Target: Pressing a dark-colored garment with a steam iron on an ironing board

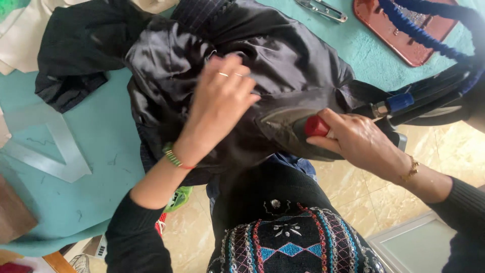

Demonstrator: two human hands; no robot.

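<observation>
A crumpled black garment with shiny dark lining (283, 55) lies over the edge of a teal padded table (101, 167). My left hand (220, 101), wearing rings and a green bead bracelet, presses flat on the lining, fingers together. My right hand (353, 139), with a gold bracelet, grips the handle of a grey iron with a red knob (295, 129). The iron rests on the lining just right of my left hand, tip pointing left.
A clear plastic triangle ruler (48, 146) lies at the left. Metal thread snips (323, 10) and a red iron rest (404, 30) sit at the top right. A blue braided cord (424, 35) runs to the iron. Cream cloth (20, 35) lies top left. Tiled floor below.
</observation>
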